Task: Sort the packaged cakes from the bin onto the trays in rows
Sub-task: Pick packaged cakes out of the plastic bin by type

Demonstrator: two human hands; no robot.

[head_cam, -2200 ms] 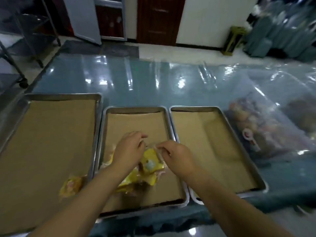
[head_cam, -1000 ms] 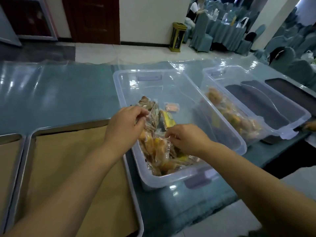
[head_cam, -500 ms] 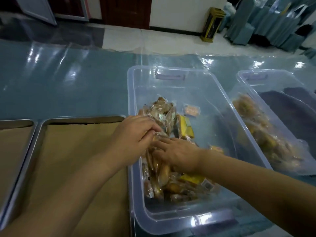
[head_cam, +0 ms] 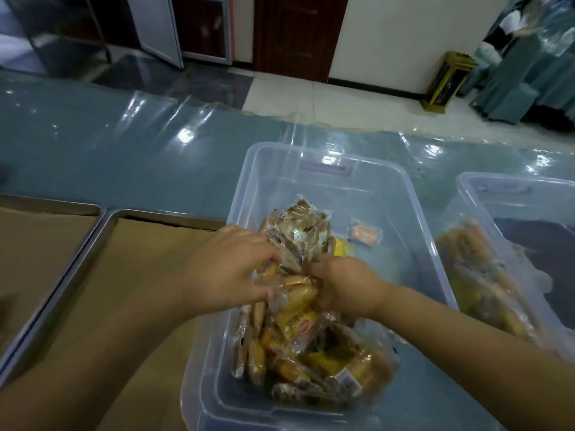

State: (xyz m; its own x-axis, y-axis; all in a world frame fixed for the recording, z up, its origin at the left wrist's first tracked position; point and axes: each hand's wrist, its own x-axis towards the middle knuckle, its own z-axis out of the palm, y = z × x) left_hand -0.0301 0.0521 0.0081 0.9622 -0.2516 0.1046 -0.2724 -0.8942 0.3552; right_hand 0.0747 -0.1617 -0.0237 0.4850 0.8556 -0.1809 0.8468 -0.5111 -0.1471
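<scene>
Two hands, left hand [head_cam: 230, 269] and right hand [head_cam: 345, 284], clutch packaged cakes [head_cam: 298, 325] heaped in the clear bin [head_cam: 249, 169] — the heap runs near-to-far. A paper-lined tray [head_cam: 124, 290] sits just left; a second bin [head_cam: 510, 181] stands to the right.

Your clear plastic bin [head_cam: 326, 169] at the table's near edge, packaged cakes [head_cam: 298, 353] heaped loosely down its left side, golden in crinkly clear wrappers, one small pink packet [head_cam: 365, 236] alone by the far wall, brown-paper-lined metal trays [head_cam: 93, 241] just left.
</scene>
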